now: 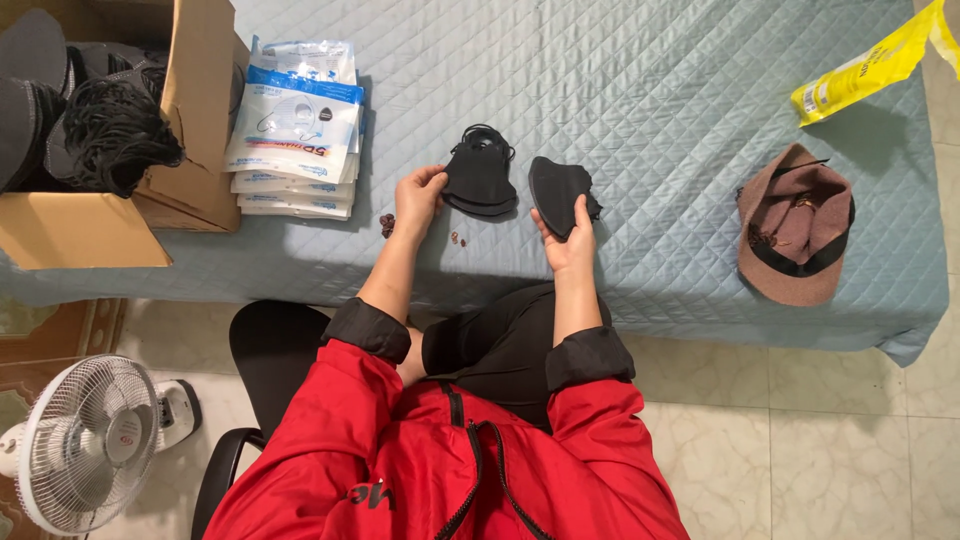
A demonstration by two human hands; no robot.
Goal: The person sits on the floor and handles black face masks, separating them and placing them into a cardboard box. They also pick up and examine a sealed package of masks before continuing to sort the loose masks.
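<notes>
The left hand (418,192) pinched the edge of a small stack of folded black face masks (480,175) that lay on the quilted pale-blue bedcover (650,100), their ear loops bunched at the top. The right hand (568,240) gripped a single folded black face mask (556,193), held up just beside the stack (the two not touching). A few small dark brown bits (387,224) lay on the cover near the left wrist. To the left sat a pile of white-and-blue mask packets (296,130) against an open cardboard box (90,225) full of black masks. Well to the right rested a brown cap (795,225) and a yellow plastic bag (868,62). A white fan (85,440) stood on the floor.
</notes>
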